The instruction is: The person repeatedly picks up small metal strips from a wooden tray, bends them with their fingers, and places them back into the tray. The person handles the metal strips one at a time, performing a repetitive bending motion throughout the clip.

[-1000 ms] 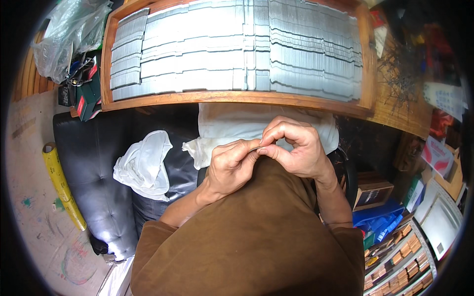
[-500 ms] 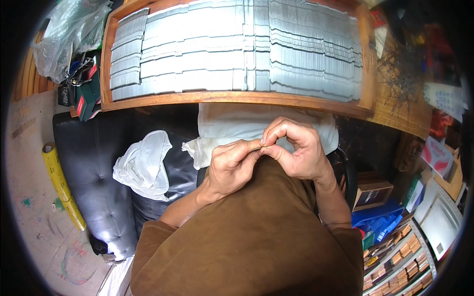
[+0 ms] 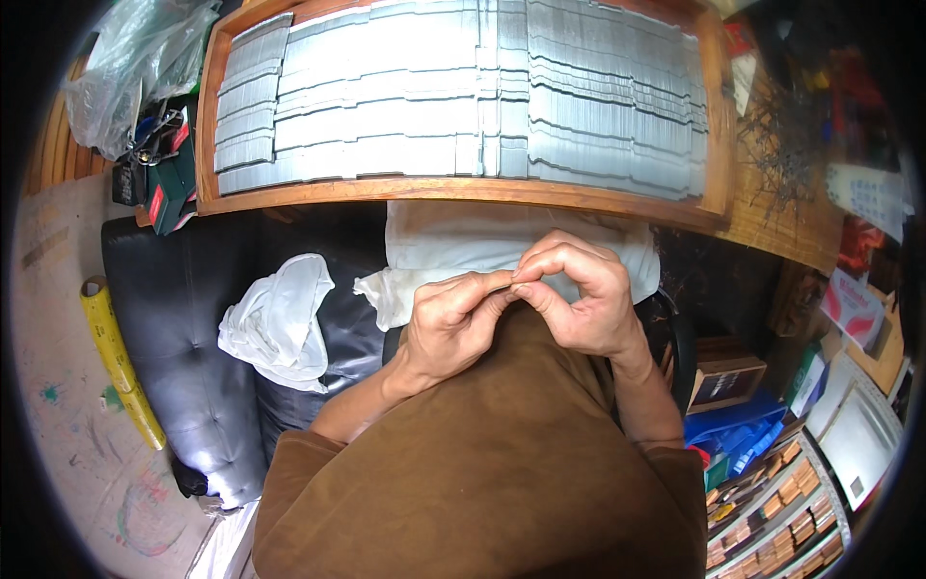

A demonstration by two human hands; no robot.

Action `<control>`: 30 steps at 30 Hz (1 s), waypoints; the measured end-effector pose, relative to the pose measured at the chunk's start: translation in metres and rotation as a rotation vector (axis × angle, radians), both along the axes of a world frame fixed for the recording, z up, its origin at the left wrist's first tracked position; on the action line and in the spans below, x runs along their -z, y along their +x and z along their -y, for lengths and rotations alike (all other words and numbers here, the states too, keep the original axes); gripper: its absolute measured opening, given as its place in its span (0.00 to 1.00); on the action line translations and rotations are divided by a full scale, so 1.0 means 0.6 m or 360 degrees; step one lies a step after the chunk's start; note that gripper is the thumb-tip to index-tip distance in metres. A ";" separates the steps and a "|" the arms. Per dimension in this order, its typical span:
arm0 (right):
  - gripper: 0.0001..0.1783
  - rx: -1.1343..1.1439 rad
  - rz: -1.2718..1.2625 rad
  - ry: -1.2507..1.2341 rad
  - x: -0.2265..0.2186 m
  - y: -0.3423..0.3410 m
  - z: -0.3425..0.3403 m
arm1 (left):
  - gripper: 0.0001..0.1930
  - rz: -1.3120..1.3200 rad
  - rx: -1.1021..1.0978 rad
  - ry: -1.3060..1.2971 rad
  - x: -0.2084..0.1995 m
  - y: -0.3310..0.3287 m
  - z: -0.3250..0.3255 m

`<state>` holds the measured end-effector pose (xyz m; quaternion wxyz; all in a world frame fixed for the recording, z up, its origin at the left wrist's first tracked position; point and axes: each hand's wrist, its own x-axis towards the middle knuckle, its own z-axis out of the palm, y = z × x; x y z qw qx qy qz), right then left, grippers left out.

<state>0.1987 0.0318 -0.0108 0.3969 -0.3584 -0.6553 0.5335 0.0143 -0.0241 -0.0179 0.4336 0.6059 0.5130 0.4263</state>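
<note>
Meeting fingertip to fingertip above the shirt [image 3: 482,444], the left hand [image 3: 449,323] and right hand [image 3: 590,301] pinch a sliver [image 3: 513,285] between them, the right's thumb and forefinger curved into a ring. Their tips sit slightly further right than a second ago. Mostly hidden, the sliver looks thin.

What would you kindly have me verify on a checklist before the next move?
1. Left hand and right hand together: ok, meeting in a pinch.
2. Anything pinched between them: cannot tell, the fingers hide it.
3. Silvery pieces within the wooden tray's rim: ok.
4. Rows evenly lined up: not ok, their edges step up and down.
5. Crumpled white bundle clear of both hands: ok, it sits on the black seat to the left.
</note>
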 end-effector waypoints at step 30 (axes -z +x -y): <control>0.06 0.0203 0.0132 0.0084 -0.053 -0.031 -0.009 | 0.04 -0.0057 0.0346 -0.0373 -0.017 -0.010 -0.024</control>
